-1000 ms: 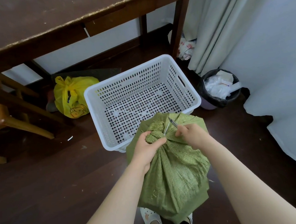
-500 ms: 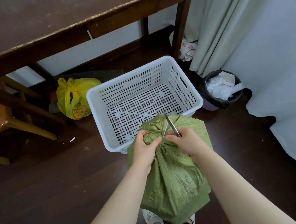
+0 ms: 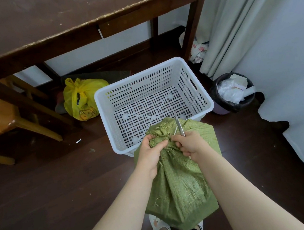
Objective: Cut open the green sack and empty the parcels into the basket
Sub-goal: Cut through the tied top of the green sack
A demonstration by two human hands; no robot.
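While the left hand [image 3: 149, 153] pinches the bunched neck of the green sack [image 3: 180, 182], which stands on the floor [image 3: 43, 190] against the near rim of the basket [image 3: 106, 126], the scissors [image 3: 180, 128] have swung more upright at the knot. The right hand [image 3: 191, 144] has its grip closed round their handles; the neck looks uncut, so the parcels stay inside.

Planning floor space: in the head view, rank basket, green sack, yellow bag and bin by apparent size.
1-2. basket and green sack: nearly equal, and the sack sits nearer the camera, so unranked.
3-4. yellow bag and bin: alike, far smaller.
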